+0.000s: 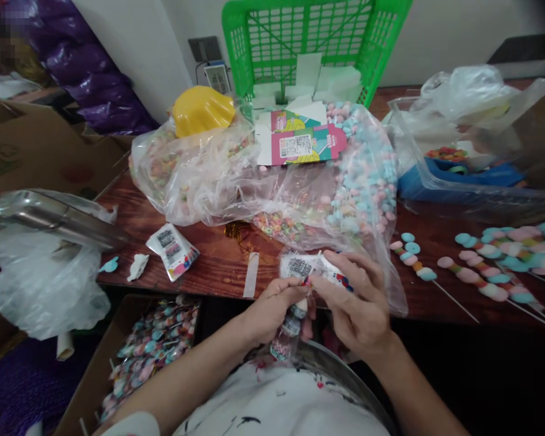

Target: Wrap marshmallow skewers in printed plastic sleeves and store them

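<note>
My left hand [275, 306] is closed at the table's front edge, thumb and forefinger pinched on the upper end of a wrapped candy skewer [284, 345]. That skewer hangs down from the fingers, with pale and colored pieces inside clear wrap. Beside it my right hand [363, 297] is closed around a white printed card [297, 264] with dark print and a red and blue picture. Its thumb and fingertip meet the left fingertips at the top of the skewer. The fingers partly cover the card and whatever is pinched between them.
Clear bags of marshmallows [363, 175] and ring candy [281, 225] lie behind my hands, under printed boxes [295, 145]. Unwrapped skewers [485, 275] lie right. A card stack [172, 251] and white strip [251, 275] lie left; below is a carton of wrapped skewers [158, 339].
</note>
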Available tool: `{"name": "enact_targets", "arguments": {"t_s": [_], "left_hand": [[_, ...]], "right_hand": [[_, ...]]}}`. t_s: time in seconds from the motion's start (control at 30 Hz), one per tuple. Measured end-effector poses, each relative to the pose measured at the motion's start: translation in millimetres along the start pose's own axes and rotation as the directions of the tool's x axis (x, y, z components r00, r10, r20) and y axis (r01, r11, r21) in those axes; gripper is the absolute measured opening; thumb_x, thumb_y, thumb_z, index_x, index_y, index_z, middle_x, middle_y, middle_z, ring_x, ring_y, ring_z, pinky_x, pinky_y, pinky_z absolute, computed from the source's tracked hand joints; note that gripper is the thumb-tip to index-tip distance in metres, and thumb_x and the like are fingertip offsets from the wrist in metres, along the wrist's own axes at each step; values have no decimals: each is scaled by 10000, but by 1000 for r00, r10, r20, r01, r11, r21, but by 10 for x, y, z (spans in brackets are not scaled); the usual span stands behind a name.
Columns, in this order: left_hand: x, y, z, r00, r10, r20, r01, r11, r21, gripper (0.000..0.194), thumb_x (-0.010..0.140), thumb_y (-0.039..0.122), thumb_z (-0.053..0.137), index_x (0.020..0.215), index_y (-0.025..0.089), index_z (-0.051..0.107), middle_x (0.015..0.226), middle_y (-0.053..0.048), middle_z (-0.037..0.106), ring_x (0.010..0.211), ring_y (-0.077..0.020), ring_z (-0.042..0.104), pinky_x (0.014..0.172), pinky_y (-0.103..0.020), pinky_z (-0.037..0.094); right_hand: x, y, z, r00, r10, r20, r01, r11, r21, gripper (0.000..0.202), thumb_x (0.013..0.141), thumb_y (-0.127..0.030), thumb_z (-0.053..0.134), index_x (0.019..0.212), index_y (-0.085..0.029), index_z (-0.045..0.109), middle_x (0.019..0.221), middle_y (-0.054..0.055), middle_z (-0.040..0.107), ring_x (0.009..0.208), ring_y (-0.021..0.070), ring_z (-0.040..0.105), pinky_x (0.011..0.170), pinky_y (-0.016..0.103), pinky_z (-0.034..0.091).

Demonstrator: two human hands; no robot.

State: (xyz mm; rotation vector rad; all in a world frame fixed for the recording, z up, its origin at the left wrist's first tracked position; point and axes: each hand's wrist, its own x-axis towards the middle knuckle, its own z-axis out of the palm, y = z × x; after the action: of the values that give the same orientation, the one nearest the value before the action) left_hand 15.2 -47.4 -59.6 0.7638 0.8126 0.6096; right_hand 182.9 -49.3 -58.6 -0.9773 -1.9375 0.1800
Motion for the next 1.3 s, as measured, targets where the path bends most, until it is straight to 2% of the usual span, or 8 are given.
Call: {"name": "enact_targets", "arguments": {"t_s": [0.27, 0.4, 0.6, 0.77, 0.87, 1.03, 1.2, 1.3], "left_hand": [[-255, 57, -218, 905, -270, 328, 269, 962, 49, 368, 680, 485, 674, 663, 131, 574, 533, 17, 530, 361, -63, 430, 368, -190, 330], [-459, 57, -312, 970, -108, 218, 24, 935, 354, 373, 807, 526, 543, 743, 158, 548, 613, 20, 501, 486, -85, 453, 491, -212, 384], [-719, -101, -460, 902, 397, 169, -247, 154, 957, 216, 869, 177, 385, 771, 147, 576, 778, -57, 556, 730, -154, 512, 686, -268, 432], [-762, -172, -672, 925, 358, -132, -207, 762, 614, 231, 818, 233, 421, 618, 157, 508, 577, 14, 472, 512, -97, 463, 521, -217, 408], [-797, -147, -774, 992, 19, -127, 3, 985, 172, 193, 753, 302, 514, 641, 147, 534, 549, 17, 511, 386, -78, 433, 400, -199, 352], [-850, -156, -859, 991, 131, -36, -107, 913, 393, 235, 814, 347, 522, 750, 135, 599, 669, -9, 544, 509, -87, 494, 498, -207, 399], [-853, -258, -914, 818, 575, -24, -243, 382, 892, 270, 864, 156, 419, 645, 133, 574, 668, -19, 505, 627, -107, 456, 621, -239, 384], [-864, -278, -974, 772, 606, -191, -251, 567, 784, 305, 872, 194, 455, 597, 134, 571, 610, -2, 486, 583, -95, 449, 583, -227, 371]], "right_hand": [[53, -61, -157, 786, -392, 477, 437, 899, 19, 322, 863, -60, 427, 1087, -189, 619, 909, 39, 692, 1016, 201, 579, 965, 472, 296], [113, -168, 46, 785, -290, 547, 329, 944, 28, 259, 841, -52, 394, 747, -170, 604, 657, 18, 602, 768, 179, 548, 825, 425, 320], [165, -255, 448, 543, 41, 839, -163, 985, 58, 320, 905, -138, 418, 627, -166, 574, 655, -1, 598, 650, 121, 519, 636, 277, 346], [283, -409, 532, 773, -155, 615, 190, 982, 9, 234, 895, -174, 492, 1082, -229, 622, 1069, 56, 657, 1041, 227, 499, 853, 399, 295], [343, -442, 552, 713, -389, 584, 392, 911, 128, 246, 893, -136, 467, 1082, -205, 610, 966, 40, 679, 989, 204, 510, 890, 428, 262], [348, -391, 744, 640, -379, 669, 339, 920, 196, 272, 872, -91, 393, 716, -172, 601, 657, 12, 607, 747, 157, 478, 831, 394, 282], [433, -171, 982, 663, -69, 745, -24, 993, 113, 308, 919, -202, 416, 674, -186, 602, 690, 18, 624, 713, 138, 516, 700, 289, 341], [574, -12, 1092, 778, 144, 612, -63, 986, -152, 225, 906, -279, 471, 787, -193, 641, 815, 38, 651, 814, 171, 543, 749, 308, 354]]}}
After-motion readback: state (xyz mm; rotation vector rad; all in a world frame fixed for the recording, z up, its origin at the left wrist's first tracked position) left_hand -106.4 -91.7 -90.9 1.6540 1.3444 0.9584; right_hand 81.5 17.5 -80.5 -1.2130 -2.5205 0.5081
